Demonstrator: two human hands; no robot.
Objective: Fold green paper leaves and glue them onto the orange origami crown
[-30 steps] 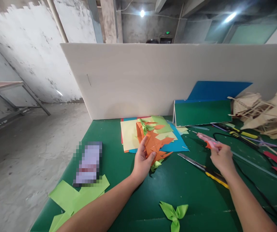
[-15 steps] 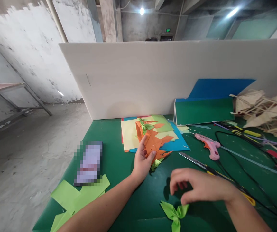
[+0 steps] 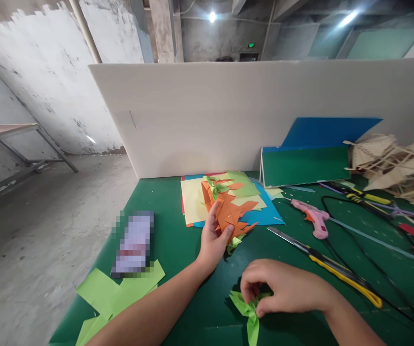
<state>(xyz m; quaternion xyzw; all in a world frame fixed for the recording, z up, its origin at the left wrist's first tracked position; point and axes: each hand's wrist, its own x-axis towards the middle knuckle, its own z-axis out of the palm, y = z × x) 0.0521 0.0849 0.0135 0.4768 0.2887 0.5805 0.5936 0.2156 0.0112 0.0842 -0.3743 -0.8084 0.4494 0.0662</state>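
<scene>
My left hand (image 3: pixel 214 240) is closed on a folded orange paper piece (image 3: pixel 230 211) with pointed tips, its thumb lying across the near side. A green folded paper leaf cluster (image 3: pixel 215 186) sits at the far end of the orange piece, and a bit of light green paper pokes out below it. Close to me, my right hand (image 3: pixel 275 288) pinches a separate green folded paper leaf piece (image 3: pixel 249 312) near its centre. Its pointed leaves spread left and downward, while part of it is hidden by the fingers.
Coloured paper sheets (image 3: pixel 192 202) lie beneath the orange piece. To the right are a pink glue gun (image 3: pixel 313 218) with its cord and a yellow-black utility knife (image 3: pixel 336 271), blade out. Green paper sheets (image 3: pixel 120 293) and a blurred phone (image 3: pixel 132 245) lie left. A white board (image 3: pixel 228 115) stands behind.
My right hand has moved down and left and closed on the green leaf piece, which has shifted slightly left. My left hand stays in place with the orange paper.
</scene>
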